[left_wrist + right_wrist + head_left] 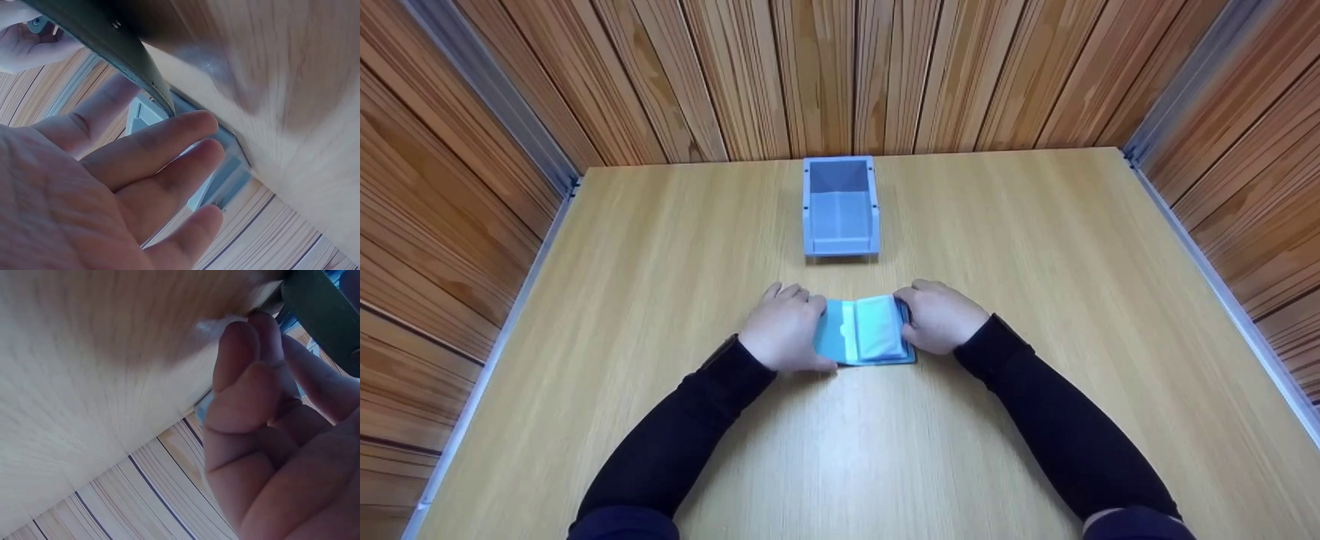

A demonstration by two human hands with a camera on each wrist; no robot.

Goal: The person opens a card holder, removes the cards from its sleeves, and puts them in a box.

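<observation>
A small folding card holder (pixel 830 334) lies spread open between both hands, with pale blue inner sleeves on its right half. Its outer cover (pixel 132 62) looks dark green in the wrist views. At the left edge my left hand (pixel 786 330) pinches the cover; its other fingers (pixel 152 146) extend below, fairly straight. My right hand (pixel 945 316) grips the right edge between thumb and fingers, and the lower fingers (pixel 242 399) are curled in. In the right wrist view the cover (pixel 326 318) shows only partly.
A blue plastic bin (pixel 841 217) stands on the wooden table (pixel 675 240) beyond the hands, near the back. Wood-panelled walls (pixel 817 82) rise behind and at both sides, with metal strips along the edges.
</observation>
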